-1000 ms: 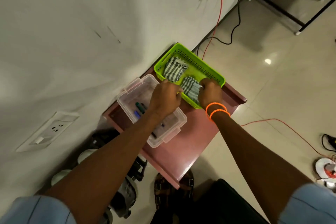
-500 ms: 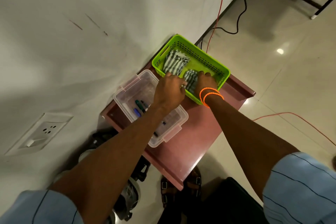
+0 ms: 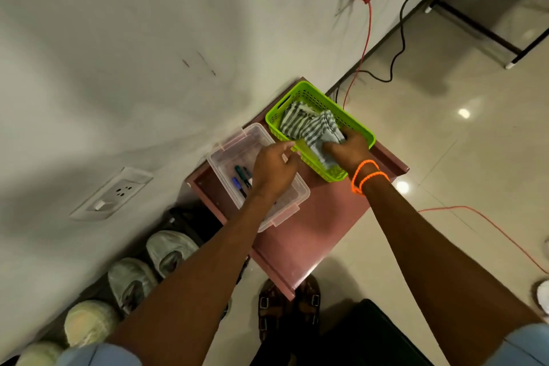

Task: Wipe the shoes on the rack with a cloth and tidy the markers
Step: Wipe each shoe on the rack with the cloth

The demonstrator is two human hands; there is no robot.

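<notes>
Head view, looking down: the right hand (image 3: 346,147) has its fingers curled into a striped cloth (image 3: 322,134) at the near end of the green basket (image 3: 353,122), gripping a fold of it. A second striped cloth (image 3: 292,119) lies bunched at the far end, the two touching. That cloth looks soft, light and floppy, so it should bunch and trail rather than lift flat; a full fistful near its middle seems the safest hold, and a loose corner could snag on the basket's perforated wall. The left hand (image 3: 274,171) hovers over the clear box (image 3: 228,151), fingers loosely curled with the tips at the basket's near rim; whether it holds anything cannot be told. Inside the box lie the markers (image 3: 240,177), dark green and blue ones showing, partly hidden by that hand. They look light, stiff and smooth, likely to roll, best pinched at mid-barrel.

Box and basket sit side by side, touching, on a pink table (image 3: 315,229) pushed against a white wall (image 3: 118,53). Pale shoes (image 3: 169,249) line up below the table's left along the wall. Sandals (image 3: 285,306) show under the table's near edge. A red cable (image 3: 367,38) runs from a wall socket to the glossy tiled floor (image 3: 445,128).
</notes>
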